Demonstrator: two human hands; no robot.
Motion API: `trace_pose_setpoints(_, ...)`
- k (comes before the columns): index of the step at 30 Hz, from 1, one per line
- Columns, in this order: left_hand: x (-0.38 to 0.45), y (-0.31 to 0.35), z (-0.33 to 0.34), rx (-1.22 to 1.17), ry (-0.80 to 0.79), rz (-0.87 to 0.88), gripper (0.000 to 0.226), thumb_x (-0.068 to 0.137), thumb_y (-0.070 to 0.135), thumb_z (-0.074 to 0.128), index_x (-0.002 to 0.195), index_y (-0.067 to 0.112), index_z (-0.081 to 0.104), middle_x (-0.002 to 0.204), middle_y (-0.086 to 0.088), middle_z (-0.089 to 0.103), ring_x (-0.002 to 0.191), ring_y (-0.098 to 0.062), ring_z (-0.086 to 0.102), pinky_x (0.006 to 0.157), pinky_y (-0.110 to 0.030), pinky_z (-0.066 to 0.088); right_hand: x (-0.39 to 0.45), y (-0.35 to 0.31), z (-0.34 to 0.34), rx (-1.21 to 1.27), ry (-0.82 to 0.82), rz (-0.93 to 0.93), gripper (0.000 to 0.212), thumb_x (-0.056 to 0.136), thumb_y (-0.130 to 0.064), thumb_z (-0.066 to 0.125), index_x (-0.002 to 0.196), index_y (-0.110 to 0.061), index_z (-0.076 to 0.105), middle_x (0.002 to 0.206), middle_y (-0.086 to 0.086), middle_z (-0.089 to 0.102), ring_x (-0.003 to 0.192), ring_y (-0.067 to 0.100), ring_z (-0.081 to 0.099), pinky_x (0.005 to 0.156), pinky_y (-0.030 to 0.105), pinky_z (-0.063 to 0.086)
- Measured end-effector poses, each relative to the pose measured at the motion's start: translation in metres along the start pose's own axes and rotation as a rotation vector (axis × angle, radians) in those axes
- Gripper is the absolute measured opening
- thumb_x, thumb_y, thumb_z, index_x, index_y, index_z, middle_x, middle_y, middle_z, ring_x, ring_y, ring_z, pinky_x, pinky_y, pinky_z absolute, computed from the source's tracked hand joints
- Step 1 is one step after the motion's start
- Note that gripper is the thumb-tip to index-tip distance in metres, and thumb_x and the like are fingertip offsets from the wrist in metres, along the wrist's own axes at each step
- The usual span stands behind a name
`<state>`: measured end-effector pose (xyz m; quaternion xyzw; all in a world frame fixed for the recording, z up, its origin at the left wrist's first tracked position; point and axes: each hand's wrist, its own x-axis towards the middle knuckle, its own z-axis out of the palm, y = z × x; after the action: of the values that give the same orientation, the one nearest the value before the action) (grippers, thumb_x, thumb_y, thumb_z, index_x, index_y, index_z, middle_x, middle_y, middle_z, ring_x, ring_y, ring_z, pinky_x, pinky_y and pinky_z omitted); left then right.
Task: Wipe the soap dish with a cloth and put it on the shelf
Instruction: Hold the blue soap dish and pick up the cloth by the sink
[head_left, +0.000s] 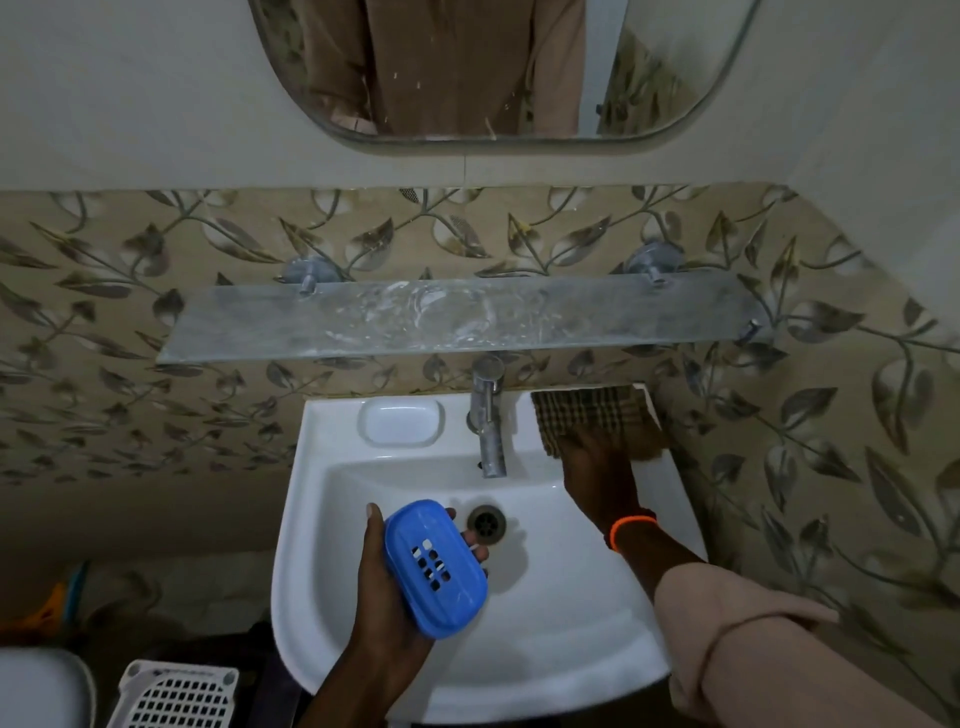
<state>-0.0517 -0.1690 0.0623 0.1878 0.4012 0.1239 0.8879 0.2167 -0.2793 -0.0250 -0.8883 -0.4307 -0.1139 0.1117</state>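
- Currently the left hand grips the blue soap dish over the near left part of the white sink, thumb on the dish's left edge and fingertips curled round its right edge.
- Slots pierce the face of the dish that is turned towards the camera.
- Farther right, the right hand reaches to the checked cloth lying on the sink's far right corner; its fingers lie on the cloth, and whether they clasp it cannot be told.
- An orange band circles that wrist, and a beige sleeve covers the forearm.
- Above the sink, the smeared glass shelf is fixed to the leaf-patterned wall, well apart from the dish.
- Between the hands stands the metal tap, with the drain just right of the dish.
- A mirror hangs above the shelf.
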Motion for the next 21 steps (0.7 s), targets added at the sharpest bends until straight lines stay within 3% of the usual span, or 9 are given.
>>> trace_pose_setpoints(4, -0.002, -0.005, 0.007, 0.028, -0.01, 0.005, 0.081, 0.085, 0.076, 0.044, 0.117, 0.006, 0.071, 0.1, -0.025, 0.069, 0.084, -0.038, 0.073, 0.09, -0.051, 0.054, 0.001, 0.002, -0.012, 0.225, 0.006, 0.04, 0.01, 0.079, -0.012, 0.069, 0.087, -0.008, 0.073, 0.091, 0.01, 0.074, 0.093, 0.03, 0.067, 0.089, 0.047, 0.052)
trace_pose_setpoints(7, -0.008, -0.008, 0.015, 0.035, -0.01, 0.022, 0.082, 0.086, 0.076, 0.044, 0.114, 0.005, 0.073, 0.097, -0.025, 0.07, 0.084, -0.039, 0.071, 0.091, -0.051, 0.053, 0.0, 0.0, -0.038, 0.615, 0.047, 0.298, 0.005, 0.085, -0.011, 0.068, 0.083, -0.006, 0.07, 0.081, 0.012, 0.072, 0.081, 0.024, 0.067, 0.074, 0.038, 0.058)
trace_pose_setpoints(10, -0.015, -0.012, 0.02, 0.043, -0.015, 0.016, 0.084, 0.085, 0.077, 0.045, 0.107, 0.003, 0.077, 0.096, -0.025, 0.073, 0.086, -0.04, 0.071, 0.096, -0.053, 0.051, -0.012, -0.003, -0.075, 0.922, 0.14, 0.531, 0.019, 0.088, -0.007, 0.064, 0.071, -0.012, 0.065, 0.066, 0.013, 0.068, 0.059, 0.021, 0.067, 0.049, 0.03, 0.054)
trace_pose_setpoints(11, -0.018, -0.013, 0.021, 0.044, -0.023, 0.009, 0.085, 0.084, 0.078, 0.045, 0.105, 0.003, 0.079, 0.097, -0.025, 0.073, 0.087, -0.04, 0.071, 0.098, -0.054, 0.049, -0.019, -0.006, -0.087, 1.014, 0.169, 0.555, 0.02, 0.089, -0.006, 0.063, 0.069, -0.009, 0.063, 0.065, 0.017, 0.067, 0.056, 0.023, 0.067, 0.047, 0.031, 0.054)
trace_pose_setpoints(14, -0.029, -0.018, 0.029, 0.019, -0.061, -0.021, 0.086, 0.082, 0.079, 0.048, 0.104, 0.0, 0.077, 0.098, -0.024, 0.072, 0.09, -0.04, 0.069, 0.104, -0.055, 0.045, -0.042, -0.014, -0.121, 1.215, 0.249, 0.559, 0.021, 0.086, -0.015, 0.06, 0.073, 0.001, 0.062, 0.074, 0.031, 0.063, 0.066, 0.03, 0.063, 0.062, 0.041, 0.053)
trace_pose_setpoints(16, -0.037, -0.021, 0.035, 0.004, -0.095, -0.047, 0.088, 0.081, 0.079, 0.051, 0.11, -0.001, 0.074, 0.1, -0.025, 0.069, 0.094, -0.04, 0.065, 0.108, -0.054, 0.043, -0.053, -0.02, -0.138, 1.319, 0.258, 0.54, 0.021, 0.084, -0.018, 0.056, 0.082, -0.001, 0.069, 0.083, 0.026, 0.068, 0.078, 0.028, 0.066, 0.074, 0.04, 0.054)
trace_pose_setpoints(19, -0.047, -0.021, 0.042, -0.013, -0.144, -0.084, 0.091, 0.081, 0.08, 0.051, 0.117, -0.002, 0.068, 0.101, -0.028, 0.065, 0.094, -0.041, 0.061, 0.099, -0.052, 0.048, -0.066, -0.036, -0.162, 1.562, 0.159, 0.491, 0.035, 0.087, -0.017, 0.05, 0.104, 0.007, 0.069, 0.107, 0.025, 0.072, 0.104, 0.035, 0.069, 0.094, 0.044, 0.054)
trace_pose_setpoints(21, -0.053, -0.019, 0.046, -0.01, -0.185, -0.109, 0.093, 0.081, 0.081, 0.05, 0.123, -0.001, 0.063, 0.103, -0.027, 0.063, 0.092, -0.04, 0.061, 0.092, -0.05, 0.051, -0.075, -0.053, -0.18, 1.661, 0.086, 0.515, 0.036, 0.09, -0.022, 0.053, 0.1, 0.011, 0.063, 0.1, 0.032, 0.07, 0.1, 0.046, 0.068, 0.094, 0.054, 0.053)
